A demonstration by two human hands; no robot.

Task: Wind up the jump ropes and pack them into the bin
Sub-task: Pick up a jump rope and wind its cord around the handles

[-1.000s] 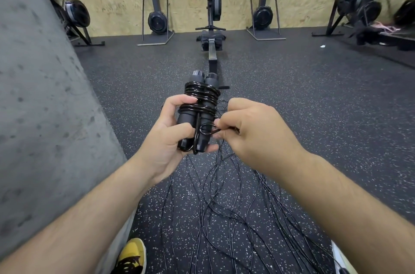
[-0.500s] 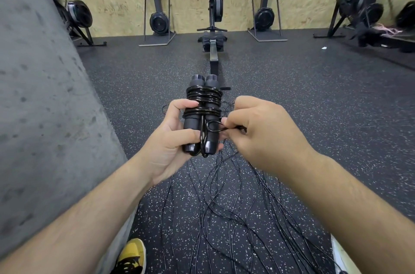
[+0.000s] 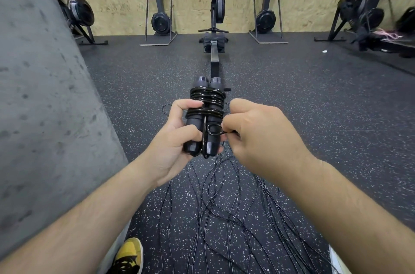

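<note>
Gripping from the left, my left hand (image 3: 174,141) curls fingers and thumb round the two black, round-capped jump-rope handles (image 3: 213,121), held side by side in front of me above the speckled rubber floor (image 3: 292,105). Glossy black plastic cord (image 3: 207,99) coils tightly round their upper half. It looks light, springy and slick, so I judge the handles the safest hold. My right hand (image 3: 260,136) pinches the cord's loose loop (image 3: 212,129) just beside them. No bin shows.
</note>
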